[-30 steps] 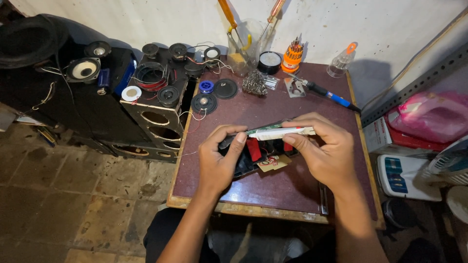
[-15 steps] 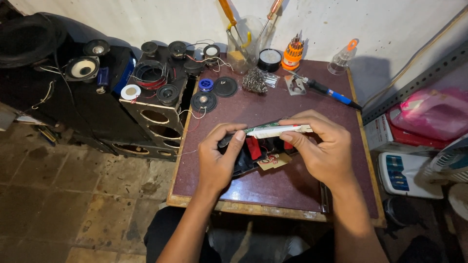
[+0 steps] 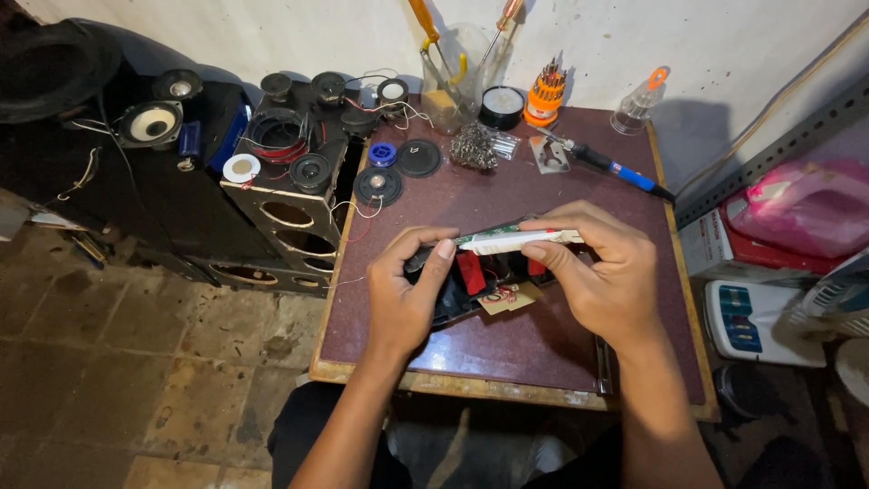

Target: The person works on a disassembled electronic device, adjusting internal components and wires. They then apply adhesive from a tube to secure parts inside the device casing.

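White circuit board [image 3: 516, 240] is pinched edge-up by right hand [image 3: 602, 272], long axis left-right; black device [image 3: 462, 290] beneath is clasped by left hand [image 3: 407, 290].

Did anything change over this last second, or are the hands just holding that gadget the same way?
Almost nothing changed. The left hand and right hand keep the same grip on the opened black device with its white strip, perhaps shifted very slightly. Nothing was picked up or let go. The soldering iron, small speakers and table stayed put.
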